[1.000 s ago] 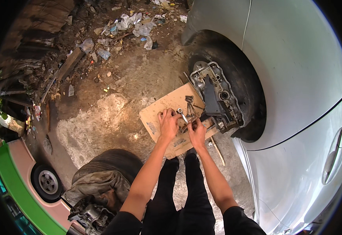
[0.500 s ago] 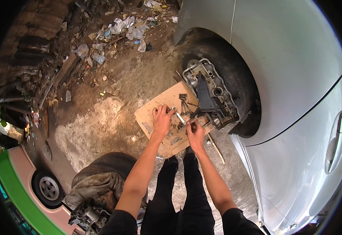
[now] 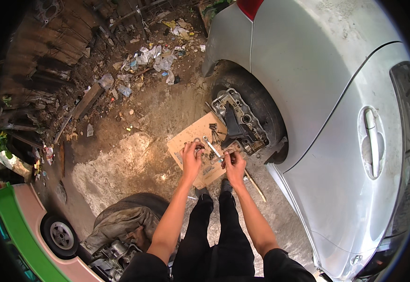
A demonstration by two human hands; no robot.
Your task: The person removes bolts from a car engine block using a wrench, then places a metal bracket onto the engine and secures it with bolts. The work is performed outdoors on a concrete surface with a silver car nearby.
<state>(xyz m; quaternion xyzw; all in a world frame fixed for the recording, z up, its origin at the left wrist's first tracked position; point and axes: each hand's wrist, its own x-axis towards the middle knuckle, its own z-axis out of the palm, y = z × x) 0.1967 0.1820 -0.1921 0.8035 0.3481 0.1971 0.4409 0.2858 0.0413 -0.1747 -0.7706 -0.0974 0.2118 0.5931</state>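
My right hand [image 3: 234, 168] is closed in a pinch round the lower end of a silver wrench [image 3: 213, 148], whose ring end points up and to the left. My left hand [image 3: 192, 160] is left of the wrench and apart from it, its fingers curved with a gap to the thumb; nothing shows clearly in them. Below both hands a tan board [image 3: 180, 141] lies on the ground. Several dark bolts [image 3: 213, 127] lie on it beyond the wrench, and small metal parts lie between my hands, partly hidden.
A metal engine cover [image 3: 246, 119] with a dark piece across it leans by the tyre [image 3: 271, 110] of a silver car [image 3: 317, 94]. A thin stick [image 3: 255, 186] lies right of my feet. Cloth-covered items [image 3: 120, 224] stand lower left, near a green and pink vehicle [image 3: 26, 207]. Litter [image 3: 153, 58] lies beyond.
My left hand has drawn away from the wrench's ring end. My right hand still holds the other end. The view has shifted, showing more of the silver car.
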